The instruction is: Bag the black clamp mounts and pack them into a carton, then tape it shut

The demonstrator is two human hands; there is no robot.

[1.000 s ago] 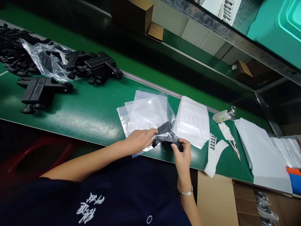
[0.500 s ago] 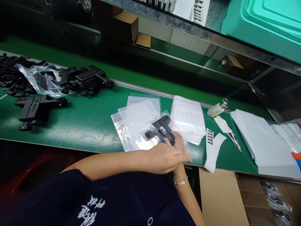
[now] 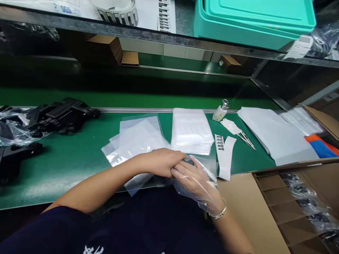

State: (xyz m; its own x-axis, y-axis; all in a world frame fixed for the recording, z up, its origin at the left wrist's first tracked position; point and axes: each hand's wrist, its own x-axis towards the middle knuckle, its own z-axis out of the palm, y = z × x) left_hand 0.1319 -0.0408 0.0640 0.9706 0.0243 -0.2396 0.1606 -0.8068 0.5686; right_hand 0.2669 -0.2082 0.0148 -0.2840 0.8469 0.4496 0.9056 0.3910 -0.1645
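Observation:
My right hand (image 3: pixel 194 178), with a bangle on its wrist, is closed, and a clear plastic bag (image 3: pixel 182 190) is draped over it and its wrist. A small dark patch (image 3: pixel 189 160) shows through the film by the fingers. My left hand (image 3: pixel 164 162) is closed against the right fingertips, gripping the bag's edge. The hands mostly hide whatever is inside the bag. Loose clear bags (image 3: pixel 140 137) lie fanned on the green table just beyond my left hand. A thick stack of white bags (image 3: pixel 192 128) is beyond my right hand.
Black plastic clamps (image 3: pixel 66 113) are heaped at the left. To the right are a label strip (image 3: pixel 225 158), tweezers (image 3: pixel 246 139), a small bottle (image 3: pixel 220 111) and white sheets (image 3: pixel 275 134). A divided carton (image 3: pixel 278 208) stands at lower right. A shelf with a teal bin (image 3: pixel 254 24) hangs overhead.
My view has turned to the right. Both hands have drawn nearer my body and come together, and the black clamp seen in the clear bag before is now mostly hidden.

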